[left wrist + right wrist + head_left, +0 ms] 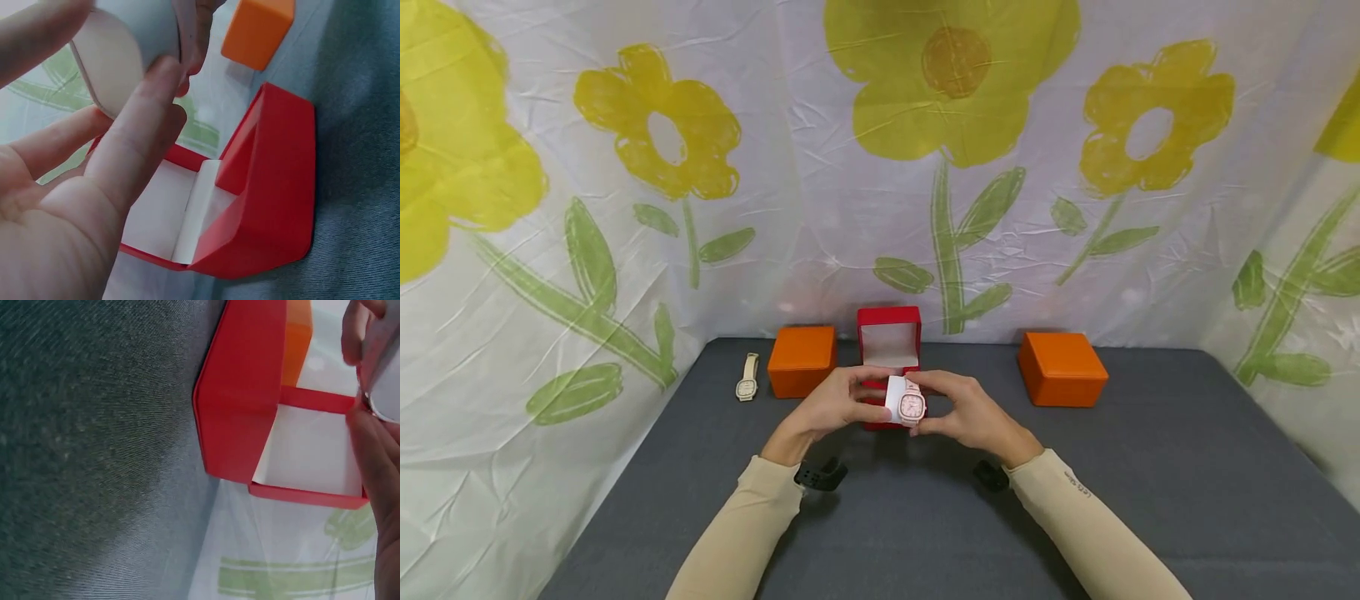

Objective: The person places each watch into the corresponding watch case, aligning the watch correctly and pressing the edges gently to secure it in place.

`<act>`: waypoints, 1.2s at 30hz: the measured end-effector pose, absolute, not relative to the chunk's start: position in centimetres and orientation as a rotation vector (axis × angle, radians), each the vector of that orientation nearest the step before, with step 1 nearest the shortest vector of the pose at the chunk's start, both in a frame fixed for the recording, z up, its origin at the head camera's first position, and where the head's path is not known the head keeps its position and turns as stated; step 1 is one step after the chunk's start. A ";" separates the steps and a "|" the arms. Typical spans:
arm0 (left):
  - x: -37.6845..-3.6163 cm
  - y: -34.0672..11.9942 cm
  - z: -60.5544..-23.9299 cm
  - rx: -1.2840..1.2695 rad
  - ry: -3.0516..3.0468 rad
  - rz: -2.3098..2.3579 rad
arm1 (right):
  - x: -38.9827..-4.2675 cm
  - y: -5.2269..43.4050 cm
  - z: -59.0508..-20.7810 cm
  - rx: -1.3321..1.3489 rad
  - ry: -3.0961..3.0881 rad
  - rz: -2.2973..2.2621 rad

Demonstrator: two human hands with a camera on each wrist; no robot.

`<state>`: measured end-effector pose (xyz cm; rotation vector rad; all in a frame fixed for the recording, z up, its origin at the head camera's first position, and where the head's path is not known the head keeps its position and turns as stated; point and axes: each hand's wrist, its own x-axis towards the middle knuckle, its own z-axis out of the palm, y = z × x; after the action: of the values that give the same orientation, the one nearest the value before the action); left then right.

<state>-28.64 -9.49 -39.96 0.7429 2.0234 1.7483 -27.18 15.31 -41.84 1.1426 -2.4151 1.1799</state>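
Cream-coloured, a wristwatch (pixel 747 378) lies at the far left of the grey bench (pixel 1150 467), just beside an orange box (pixel 802 360). We hold our left hand (pixel 835 407) in the middle, its fingers curled around a white cushion (pixel 895 397) that carries a pink watch (pixel 912 404). Our right hand (pixel 966 412) pinches the same watch from the other side. Both hands keep it in the air, in front of an open red box (pixel 889 343) with a white lining. Further right, well apart, stands a second orange box (pixel 1062 368).
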 end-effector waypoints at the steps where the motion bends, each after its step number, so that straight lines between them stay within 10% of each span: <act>1: -28.7 -9.5 -40.0 0.751 2.029 1.737 | -27.2 15.3 -41.9 1.156 -2.417 1.170; 36: -28.2 -8.4 -39.7 0.731 2.172 1.829 | -25.9 14.9 -39.5 1.088 -2.318 1.379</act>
<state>-28.23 -8.38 -39.68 0.7307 2.1718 1.8292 -25.89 14.86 -39.46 1.0875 -2.3185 1.3794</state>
